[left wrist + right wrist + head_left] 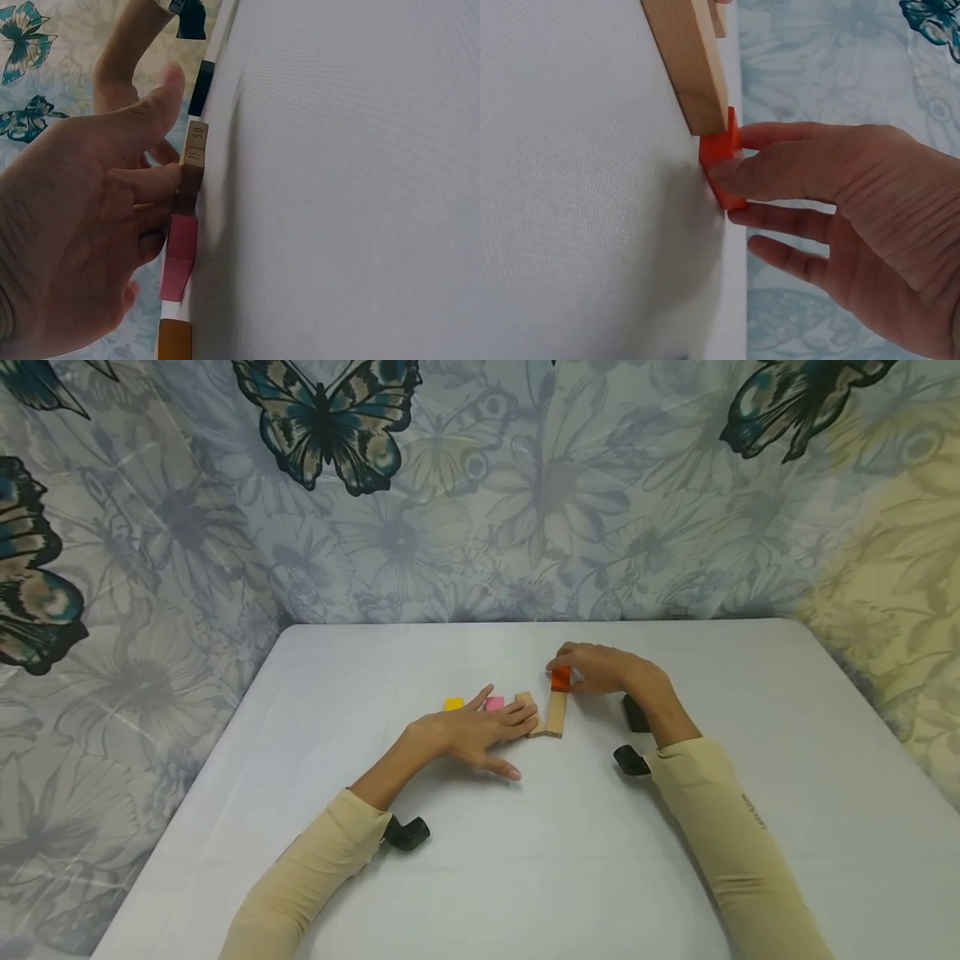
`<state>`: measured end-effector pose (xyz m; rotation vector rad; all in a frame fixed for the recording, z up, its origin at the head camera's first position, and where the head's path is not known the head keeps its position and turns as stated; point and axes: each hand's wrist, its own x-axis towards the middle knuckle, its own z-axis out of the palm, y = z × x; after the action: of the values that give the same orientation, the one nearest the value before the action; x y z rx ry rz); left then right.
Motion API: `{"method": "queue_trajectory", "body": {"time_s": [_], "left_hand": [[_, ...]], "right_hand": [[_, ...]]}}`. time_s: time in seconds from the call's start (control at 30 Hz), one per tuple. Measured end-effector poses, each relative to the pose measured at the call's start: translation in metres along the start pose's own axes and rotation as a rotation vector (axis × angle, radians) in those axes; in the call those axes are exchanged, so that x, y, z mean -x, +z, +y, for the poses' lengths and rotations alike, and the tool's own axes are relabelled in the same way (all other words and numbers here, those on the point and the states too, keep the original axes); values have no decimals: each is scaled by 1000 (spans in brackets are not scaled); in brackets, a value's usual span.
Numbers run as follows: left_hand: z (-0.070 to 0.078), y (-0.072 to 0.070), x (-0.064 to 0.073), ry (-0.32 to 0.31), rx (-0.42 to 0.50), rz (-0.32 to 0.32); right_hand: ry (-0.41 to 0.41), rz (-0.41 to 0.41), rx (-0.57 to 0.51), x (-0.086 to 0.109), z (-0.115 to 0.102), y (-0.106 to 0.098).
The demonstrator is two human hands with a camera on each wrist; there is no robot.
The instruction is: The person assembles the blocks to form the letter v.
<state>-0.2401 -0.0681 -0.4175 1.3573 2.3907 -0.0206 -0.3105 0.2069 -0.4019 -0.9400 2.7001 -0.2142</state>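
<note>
Although fingers and wrists blocked parts of the row, I could follow most of it, taking twelve o'clock as straight away from the person. The right hand (600,670) pinched an orange block (561,679) between thumb and fingers, at the twelve-o'clock end of the right wooden block (557,714); whether those two touched, I couldn't tell. The left hand (480,733) was spread wide, its fingertips over the left wooden block (523,698), hiding its middle; how hard they pressed, I couldn't see. A pink block (495,702) and, farther out toward nine o'clock, a yellow block (453,703) showed only in part above that hand. A dark block (636,714), at four o'clock from the orange one, was partly covered by the right wrist. My left wrist view caught markings on the wooden ends, too small to read surely. White tabletop (525,868) ran as a strip toward the far edge (450,625) at twelve o'clock, and more broadly toward six, between two sleeves cut off by the bottom of my head view.
</note>
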Motion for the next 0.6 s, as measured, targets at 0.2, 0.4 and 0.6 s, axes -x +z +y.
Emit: {"method": "queue_trajectory", "body": {"time_s": [0.2, 0.4, 0.6], "left_hand": [[-1, 0, 0, 5, 5, 2], [-1, 0, 0, 6, 2, 1], [-1, 0, 0, 0, -2, -1]], "right_hand": [[-10, -24, 2, 2, -1, -4], [-13, -42, -4, 3, -4, -5], [-11, -50, -17, 1, -4, -5]]}}
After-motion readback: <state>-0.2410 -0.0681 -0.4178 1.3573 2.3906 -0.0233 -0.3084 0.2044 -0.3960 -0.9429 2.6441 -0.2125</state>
